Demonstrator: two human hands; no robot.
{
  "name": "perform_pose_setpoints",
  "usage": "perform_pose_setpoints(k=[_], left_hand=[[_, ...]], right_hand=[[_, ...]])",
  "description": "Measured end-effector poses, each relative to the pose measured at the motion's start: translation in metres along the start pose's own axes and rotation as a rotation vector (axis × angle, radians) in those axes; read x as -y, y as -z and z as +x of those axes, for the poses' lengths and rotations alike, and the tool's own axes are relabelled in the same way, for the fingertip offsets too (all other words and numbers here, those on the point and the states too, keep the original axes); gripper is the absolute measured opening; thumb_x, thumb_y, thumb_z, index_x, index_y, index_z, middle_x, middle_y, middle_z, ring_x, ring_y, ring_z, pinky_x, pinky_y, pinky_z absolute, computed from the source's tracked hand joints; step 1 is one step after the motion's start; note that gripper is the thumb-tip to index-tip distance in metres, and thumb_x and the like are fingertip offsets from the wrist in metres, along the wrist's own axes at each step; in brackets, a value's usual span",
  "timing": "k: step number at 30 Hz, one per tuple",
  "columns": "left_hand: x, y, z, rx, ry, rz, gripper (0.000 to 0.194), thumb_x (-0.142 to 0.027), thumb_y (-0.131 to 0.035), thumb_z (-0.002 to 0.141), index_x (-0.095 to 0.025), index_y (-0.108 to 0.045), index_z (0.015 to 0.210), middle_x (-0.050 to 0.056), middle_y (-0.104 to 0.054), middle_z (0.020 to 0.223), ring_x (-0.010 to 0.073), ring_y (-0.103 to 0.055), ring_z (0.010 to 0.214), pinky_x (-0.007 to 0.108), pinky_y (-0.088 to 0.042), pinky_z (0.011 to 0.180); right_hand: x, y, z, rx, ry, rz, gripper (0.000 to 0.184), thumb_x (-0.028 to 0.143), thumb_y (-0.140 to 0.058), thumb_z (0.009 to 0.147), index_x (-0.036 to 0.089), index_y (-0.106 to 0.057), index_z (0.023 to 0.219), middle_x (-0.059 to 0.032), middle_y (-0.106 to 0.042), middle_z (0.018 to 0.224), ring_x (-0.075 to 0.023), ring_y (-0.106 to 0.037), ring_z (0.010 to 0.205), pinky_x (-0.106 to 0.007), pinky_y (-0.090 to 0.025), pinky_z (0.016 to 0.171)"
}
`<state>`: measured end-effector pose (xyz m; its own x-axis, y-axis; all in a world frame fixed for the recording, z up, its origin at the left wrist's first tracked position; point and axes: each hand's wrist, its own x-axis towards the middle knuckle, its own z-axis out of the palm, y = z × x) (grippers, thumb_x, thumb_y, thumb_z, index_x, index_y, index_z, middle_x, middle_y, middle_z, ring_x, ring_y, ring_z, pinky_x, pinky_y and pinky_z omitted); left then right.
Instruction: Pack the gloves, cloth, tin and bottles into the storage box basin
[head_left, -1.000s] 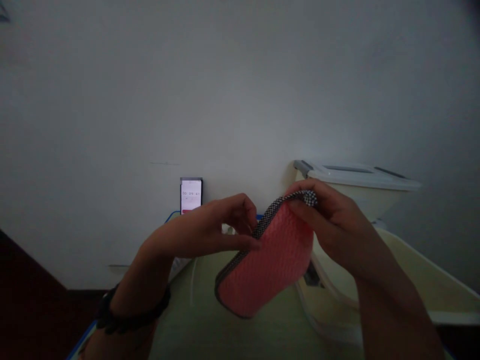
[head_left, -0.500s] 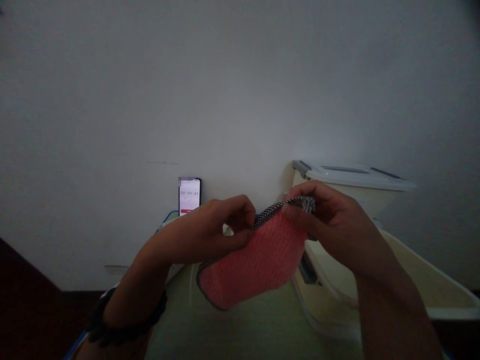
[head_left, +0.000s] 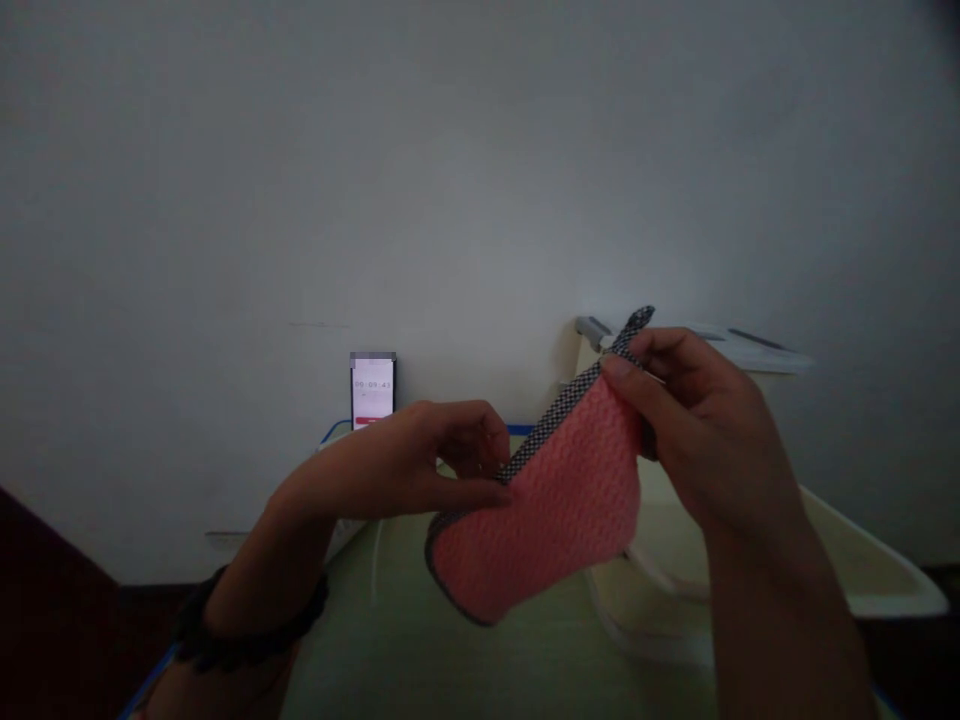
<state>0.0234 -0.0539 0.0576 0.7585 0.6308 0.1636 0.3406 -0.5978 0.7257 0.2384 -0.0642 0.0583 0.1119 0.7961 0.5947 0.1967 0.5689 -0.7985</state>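
Note:
A folded pink cloth [head_left: 551,510] with a black-and-white checked border hangs between my two hands above the table. My left hand [head_left: 450,460] pinches the checked edge near the cloth's middle, thumb in front. Higher up and to the right, my right hand [head_left: 682,410] grips the upper corner between thumb and fingers. A short end of the border sticks up past the right hand. The cloth slants, its right end higher than its left. The fingers behind the cloth are partly hidden.
A phone [head_left: 373,390] showing a running timer stands against the wall at the table's far edge. On the right is a cream storage box [head_left: 862,560] with its pale lid [head_left: 765,350] raised. The greenish tabletop [head_left: 420,640] lies below the cloth.
My right hand has moved up and right, drawing the checked edge straighter and steeper. The border end now points upward. The left hand keeps its pinch, slightly lower.

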Motion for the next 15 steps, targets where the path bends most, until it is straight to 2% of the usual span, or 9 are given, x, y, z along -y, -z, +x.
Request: perform_pose_setpoints(k=[6, 10, 15], left_hand=[[0.0021, 0.0008, 0.0012, 0.037, 0.012, 0.047, 0.017, -0.032, -0.058, 0.078, -0.017, -0.053, 0.082, -0.001, -0.060, 0.075, 0.0105, -0.057, 0.070, 0.022, -0.045, 0.064], [0.0023, 0.0008, 0.0013, 0.037, 0.011, 0.074, 0.013, -0.029, -0.055, 0.080, -0.016, -0.053, 0.080, -0.001, -0.060, 0.074, 0.0101, -0.057, 0.069, 0.021, -0.045, 0.064], [0.0063, -0.0019, 0.0025, 0.089, 0.023, -0.081, 0.019, -0.024, -0.059, 0.077, -0.017, -0.045, 0.087, 0.002, -0.063, 0.085, 0.0133, -0.061, 0.079, 0.027, -0.048, 0.071]], right_hand=[[-0.0012, 0.0033, 0.0027, -0.102, 0.043, 0.020, 0.011, 0.028, -0.061, 0.076, 0.026, -0.051, 0.081, 0.0021, -0.056, 0.078, -0.0128, -0.056, 0.069, -0.024, -0.047, 0.057], [-0.0019, 0.0044, 0.0029, -0.122, 0.050, 0.008, 0.014, 0.032, -0.061, 0.075, 0.026, -0.051, 0.082, 0.0016, -0.056, 0.080, -0.0131, -0.056, 0.067, -0.025, -0.047, 0.053], [-0.0009, 0.0033, 0.0028, -0.148, 0.061, 0.055, 0.014, 0.031, -0.061, 0.076, 0.025, -0.050, 0.082, 0.0022, -0.055, 0.078, -0.0110, -0.053, 0.062, -0.023, -0.045, 0.051]])
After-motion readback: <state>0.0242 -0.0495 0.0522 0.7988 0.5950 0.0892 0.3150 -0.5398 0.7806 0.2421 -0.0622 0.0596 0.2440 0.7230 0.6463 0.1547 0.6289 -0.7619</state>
